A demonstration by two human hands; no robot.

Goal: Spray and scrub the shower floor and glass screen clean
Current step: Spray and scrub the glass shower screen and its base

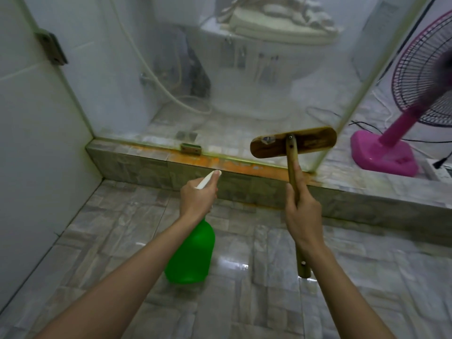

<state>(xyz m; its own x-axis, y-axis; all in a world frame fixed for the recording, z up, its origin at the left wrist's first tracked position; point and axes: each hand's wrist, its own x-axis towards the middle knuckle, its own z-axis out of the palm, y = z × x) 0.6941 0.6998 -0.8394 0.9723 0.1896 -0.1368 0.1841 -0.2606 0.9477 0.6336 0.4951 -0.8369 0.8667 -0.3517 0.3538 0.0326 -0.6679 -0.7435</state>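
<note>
Nearest the lens: left forearm (117, 272) and right forearm (342, 277), at the bottom edge. Left hand (198, 199) curled tight round the neck of a green plastic spray bottle (190, 255), white trigger nozzle (208, 179) aimed at the grey tiled kerb (146, 170). Bottle hanging below the fist, apparently clear of the wet grey tiled shower floor (244, 277).

Right hand (303, 216) gripping the stick of a flat wooden scrub brush (293, 142), index finger laid straight up the handle. Brush head up at the bottom edge of the cloudy glass screen (244, 81), back of head toward camera; contact with the glass not clear. Orange stain strip (232, 165) along the kerb top under the glass, beside a small metal clamp (191, 149).

Step in hand, as judged: spray the low glass and kerb, then scrub. To do it well:
- Tilt the nozzle up to wet the glass base and the orange strip evenly, not only the kerb face.
- Keep the bottle upright enough to draw liquid.
- Lay the brush head flat on the surface, press through the extended finger and work overlapping strokes along the strip.
- Mind footing — floor glossy, likely slippery.
- Keep spray off the pink pedestal fan (391, 152) and white power strip (440, 168) just past the screen edge — probable shock risk.
</note>
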